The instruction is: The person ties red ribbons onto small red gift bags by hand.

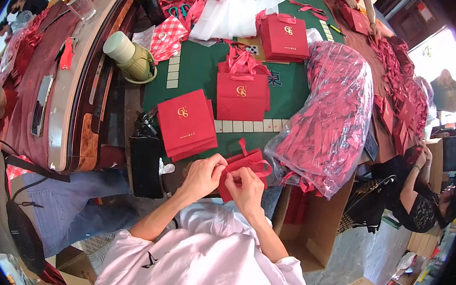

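Small red gift bag (243, 161), stiff paper or card by its look, red ribbon at its top: at the near edge of the table, tilted, between the two hands. Handling, as judged: very light; panels stiff yet easily creased; ribbon soft and prone to slip. Best hold: side edges or upper rim, printed panel left unpressed.

Left hand (204, 174): thumb and fingertips drawn together, pinching at the bag's left side. Right hand (246, 187): thumb and forefinger pressed together, remaining fingers curled; whether on ribbon or rim, cannot tell.

Brown open cardboard box (324, 225): below, right, red items inside.

Black oblong soft case (146, 165): left of the hands.

Green-topped table (233, 141): flat surface, row of white tiles (253, 125) set across it.

Flat red bags with gold print (184, 120): overlapping, just beyond the left hand.

Clear plastic sack of red ribbon (331, 118): bulky, right side.

Upright red bag with gold print (240, 103): centre.

Olive flask with pale lid (120, 48): left edge.

Stacked red bags (284, 37) and sheer white material (233, 11): far side.

Co-worker in black (422, 195): right, arms raised.

Bright opening (451, 58): far right.
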The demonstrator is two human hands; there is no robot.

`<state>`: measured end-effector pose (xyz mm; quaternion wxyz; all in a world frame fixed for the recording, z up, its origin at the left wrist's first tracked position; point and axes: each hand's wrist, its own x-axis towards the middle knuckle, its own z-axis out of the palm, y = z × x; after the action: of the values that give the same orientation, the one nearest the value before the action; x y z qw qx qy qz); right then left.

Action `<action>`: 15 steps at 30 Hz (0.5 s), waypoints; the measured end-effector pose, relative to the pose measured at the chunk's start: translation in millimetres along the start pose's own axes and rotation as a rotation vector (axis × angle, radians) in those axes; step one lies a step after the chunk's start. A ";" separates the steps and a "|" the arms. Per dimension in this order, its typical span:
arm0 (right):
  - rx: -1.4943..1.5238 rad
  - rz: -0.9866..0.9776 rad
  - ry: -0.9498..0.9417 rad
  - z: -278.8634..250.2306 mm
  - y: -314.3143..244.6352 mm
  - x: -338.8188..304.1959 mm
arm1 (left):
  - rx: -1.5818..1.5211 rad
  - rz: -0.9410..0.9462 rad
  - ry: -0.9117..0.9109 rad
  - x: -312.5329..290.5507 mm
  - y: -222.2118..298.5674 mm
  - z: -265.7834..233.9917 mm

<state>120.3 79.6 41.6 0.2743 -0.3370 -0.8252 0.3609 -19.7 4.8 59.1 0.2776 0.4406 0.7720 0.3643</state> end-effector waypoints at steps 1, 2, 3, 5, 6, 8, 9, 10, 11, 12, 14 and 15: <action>0.032 0.076 -0.016 -0.6 -2.7 0.5 | 0.016 0.037 0.032 -1.4 1.4 1.3; 0.035 0.077 -0.015 -1.6 -5.7 1.5 | 0.019 0.037 0.031 -2.8 3.6 1.7; 0.086 0.140 -0.028 -2.4 -10.1 3.5 | 0.020 0.053 0.060 -4.3 6.2 0.3; 0.131 0.201 -0.042 -2.8 -14.3 6.1 | 0.016 0.070 0.091 -7.1 8.1 -0.7; 0.146 0.226 -0.052 -3.6 -14.7 6.7 | 0.029 0.093 0.104 -8.5 9.8 -0.2; 0.161 0.251 -0.063 -3.9 -15.4 7.1 | 0.042 0.115 0.116 -10.2 11.2 0.1; 0.158 0.240 -0.062 -3.5 -15.8 6.6 | 0.048 0.123 0.114 -10.7 11.3 0.4; 0.154 0.230 -0.060 -3.0 -16.2 6.2 | 0.052 0.132 0.113 -11.2 11.5 0.7; 0.153 0.229 -0.060 -0.9 -15.0 5.8 | 0.052 0.132 0.113 -11.7 12.8 0.9; 0.068 0.114 -0.029 2.6 -12.8 5.3 | 0.054 0.127 0.113 -12.4 14.9 0.4; -0.019 -0.002 0.002 3.5 -10.9 4.9 | 0.055 0.123 0.113 -12.7 19.0 -0.5; -0.047 -0.036 -0.003 2.3 -12.0 5.3 | 0.052 0.125 0.124 -12.5 20.6 -1.5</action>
<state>111.1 76.5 50.7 0.2715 -0.3280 -0.8397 0.3371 -5.2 0.4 77.9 0.1944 0.4718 0.7679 0.3871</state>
